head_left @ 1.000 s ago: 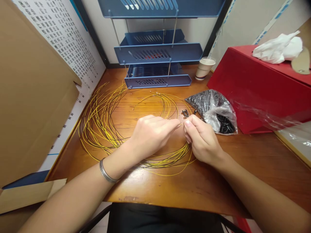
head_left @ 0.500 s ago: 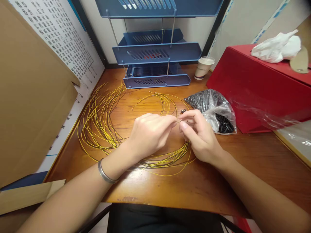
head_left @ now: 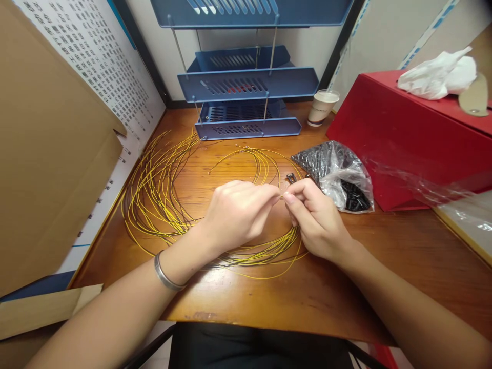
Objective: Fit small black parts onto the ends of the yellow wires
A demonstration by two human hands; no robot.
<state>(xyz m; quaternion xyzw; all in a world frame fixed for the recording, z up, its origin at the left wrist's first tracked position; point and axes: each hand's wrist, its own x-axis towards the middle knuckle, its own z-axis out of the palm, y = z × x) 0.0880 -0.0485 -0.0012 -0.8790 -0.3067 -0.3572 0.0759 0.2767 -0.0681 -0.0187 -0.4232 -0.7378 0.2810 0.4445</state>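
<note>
Left hand (head_left: 241, 207) faces right hand (head_left: 318, 218) — both pinching wire (head_left: 282, 196).

likely an office, wooden desk (head_left: 249, 305), blue file trays (head_left: 286, 82), paper cup (head_left: 320, 110)

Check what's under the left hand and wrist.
Yellow and dark wires show on both sides of the left hand and wrist; whatever lies directly beneath is covered, so whether they connect can't be seen.

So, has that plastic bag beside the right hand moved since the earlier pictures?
No, the plastic bag lies in the same place, just left of the red box.
</note>
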